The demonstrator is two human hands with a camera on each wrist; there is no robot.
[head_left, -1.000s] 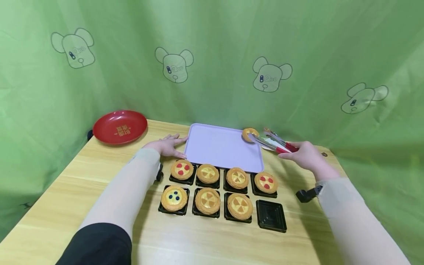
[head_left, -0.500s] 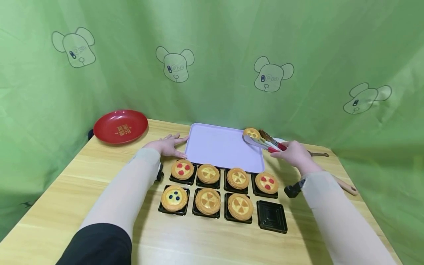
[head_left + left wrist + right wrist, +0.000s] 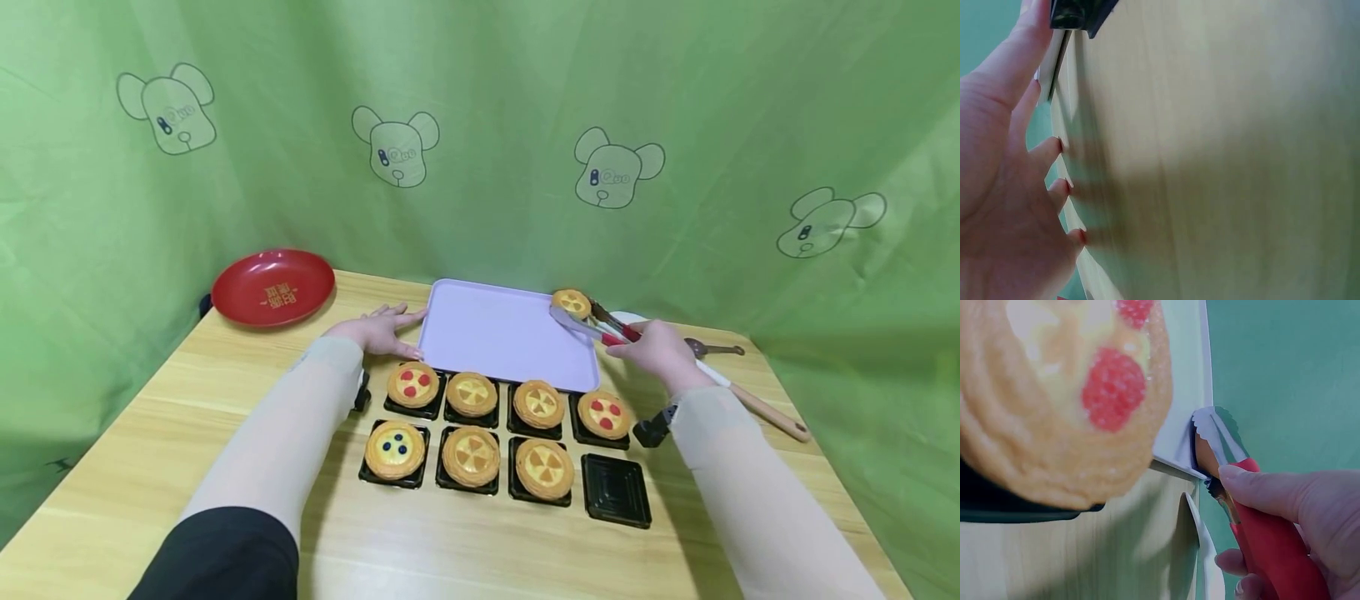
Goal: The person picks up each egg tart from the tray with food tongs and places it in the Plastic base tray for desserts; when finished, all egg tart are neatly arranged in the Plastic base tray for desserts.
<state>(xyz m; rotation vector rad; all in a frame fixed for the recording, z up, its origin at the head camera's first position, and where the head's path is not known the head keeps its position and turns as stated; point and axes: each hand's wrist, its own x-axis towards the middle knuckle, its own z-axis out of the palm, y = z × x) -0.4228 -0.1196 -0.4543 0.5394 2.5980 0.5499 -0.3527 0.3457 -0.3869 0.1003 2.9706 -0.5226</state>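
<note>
My left hand (image 3: 381, 330) lies with spread fingers at the left edge of a lilac tray (image 3: 491, 333); thumb and fingertips meet its rim. My right hand (image 3: 662, 354) grips metal tongs (image 3: 1279, 544) by their red handles. The tong heads are on either side of an egg tart (image 3: 572, 303) with a wedge pattern, at the tray's far right corner. In front of the tray, two rows of black square holders bear tarts: some have wedge patterns, two have raspberries like this near one (image 3: 603, 414), and one has blueberries (image 3: 393, 449). The front right holder (image 3: 615, 490) is empty.
A red plate (image 3: 232, 292) with gold characters stands at the back left. Right of my right hand lie a brown spoon (image 3: 716, 347) and a white-bladed tool with a wooden handle (image 3: 768, 414). A green curtain (image 3: 495, 225) hangs along the table's far edge.
My right hand has moved left, and the spread tongs have narrowed around the corner tart, which now sits flatter. The spoon and wooden handle have come into sight. My left hand stays put.
</note>
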